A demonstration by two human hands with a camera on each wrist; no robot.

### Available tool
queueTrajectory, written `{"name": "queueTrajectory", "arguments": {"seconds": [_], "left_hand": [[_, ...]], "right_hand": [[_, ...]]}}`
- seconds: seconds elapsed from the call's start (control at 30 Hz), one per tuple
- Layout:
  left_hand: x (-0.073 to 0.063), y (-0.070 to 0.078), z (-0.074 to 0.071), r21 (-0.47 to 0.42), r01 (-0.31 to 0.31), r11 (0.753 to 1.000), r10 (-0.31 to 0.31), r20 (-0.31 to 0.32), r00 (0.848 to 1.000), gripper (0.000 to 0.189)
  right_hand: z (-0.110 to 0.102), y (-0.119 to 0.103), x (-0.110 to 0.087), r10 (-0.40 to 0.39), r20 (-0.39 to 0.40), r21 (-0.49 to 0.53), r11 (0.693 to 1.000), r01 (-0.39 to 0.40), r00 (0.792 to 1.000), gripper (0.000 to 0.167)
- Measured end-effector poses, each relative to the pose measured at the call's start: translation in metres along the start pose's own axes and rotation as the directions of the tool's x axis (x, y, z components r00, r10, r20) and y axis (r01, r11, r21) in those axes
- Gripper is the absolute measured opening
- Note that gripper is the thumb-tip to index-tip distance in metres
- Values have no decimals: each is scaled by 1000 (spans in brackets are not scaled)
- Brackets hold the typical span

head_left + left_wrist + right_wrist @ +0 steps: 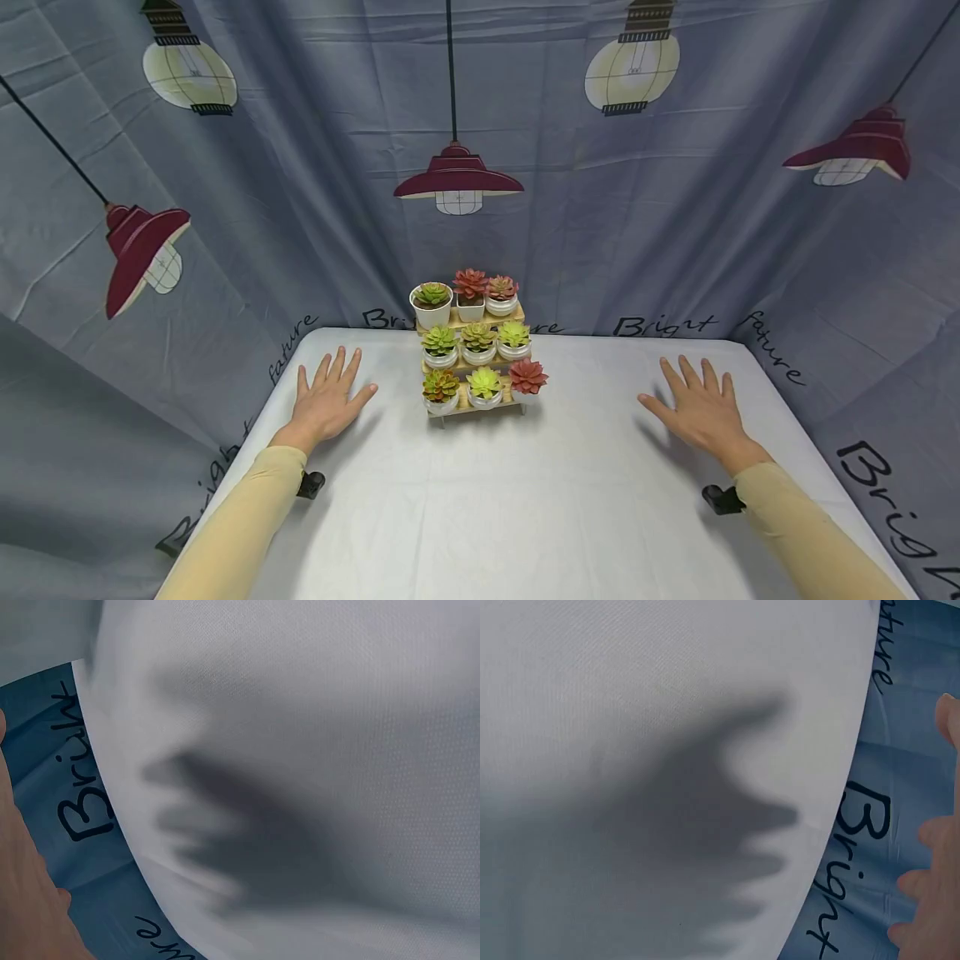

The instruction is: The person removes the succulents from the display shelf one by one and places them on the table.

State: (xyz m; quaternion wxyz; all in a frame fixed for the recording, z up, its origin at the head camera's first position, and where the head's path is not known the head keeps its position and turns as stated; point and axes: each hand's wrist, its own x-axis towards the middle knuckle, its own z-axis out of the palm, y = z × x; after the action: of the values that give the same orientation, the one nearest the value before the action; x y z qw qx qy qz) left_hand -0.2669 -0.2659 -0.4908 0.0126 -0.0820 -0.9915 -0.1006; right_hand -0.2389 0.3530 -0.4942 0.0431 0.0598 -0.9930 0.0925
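Both hands hover palm down above a white table with fingers spread. My left hand (325, 406) is left of a small tiered wooden stand (468, 402) and touches nothing. Off to the stand's right, my right hand (701, 410) holds nothing either. Potted succulents fill the three tiers: among them a green one in a white pot (432, 307), a dark red one (470, 286) at the top, and a red one (528, 377) at the lower right. In the wrist views, only part of the left hand (30, 885) and right hand (937, 892) shows, beside their shadows.
The white tabletop (480, 517) spreads below both arms. Grey-blue curtains (562, 250) printed with lamps and lettering enclose its back and sides. Each wrist carries a small black device, one on the left (311, 484) and one on the right (723, 499).
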Motion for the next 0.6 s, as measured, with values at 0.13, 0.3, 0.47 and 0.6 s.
{"name": "queueTrajectory", "arguments": {"seconds": [0.13,0.3,0.47,0.6], "left_hand": [[1,1,1,0,-4,1000,4,-5,1000,87],[2,3,1,-19,-13,1000,13,0,1000,87],[2,9,-2,-42,-30,999,30,3,1000,87],[2,13,-3,-58,-43,997,43,8,999,87]], "right_hand": [[-1,-2,1,-6,-5,3,1000,6,1000,100],[-3,-7,3,-18,-11,8,1000,18,1000,99],[-4,-13,7,-29,-9,7,1000,30,1000,99],[-4,-19,9,-39,-12,15,999,39,999,99]]}}
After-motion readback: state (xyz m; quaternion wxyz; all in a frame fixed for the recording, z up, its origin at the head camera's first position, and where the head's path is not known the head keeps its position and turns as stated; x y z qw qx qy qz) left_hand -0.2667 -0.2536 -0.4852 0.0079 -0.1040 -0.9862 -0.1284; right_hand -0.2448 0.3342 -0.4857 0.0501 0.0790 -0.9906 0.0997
